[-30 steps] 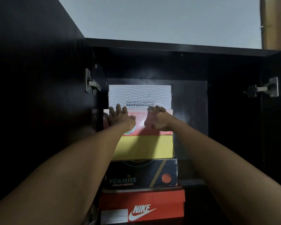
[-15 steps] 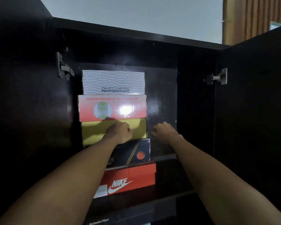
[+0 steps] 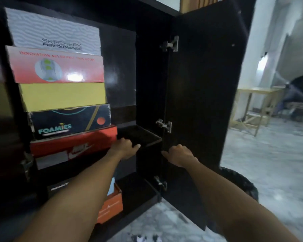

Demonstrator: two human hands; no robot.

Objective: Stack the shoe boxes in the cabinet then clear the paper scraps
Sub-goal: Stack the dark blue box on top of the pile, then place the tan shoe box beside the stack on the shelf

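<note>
Shoe boxes [image 3: 59, 88] stacked five high, frame left, flush for stability. Left hand [image 3: 124, 148], right hand [image 3: 179, 154] loosely curled, holding nothing. Paper scraps [image 3: 143, 239] on floor, bottom centre.

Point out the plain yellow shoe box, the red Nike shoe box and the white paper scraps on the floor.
plain yellow shoe box [image 3: 63, 96]: head view, middle of its front face.
red Nike shoe box [image 3: 59, 145]: head view, red lid front, left of the logo.
white paper scraps [image 3: 141, 239]: head view, a white piece at the bottom edge.
</note>
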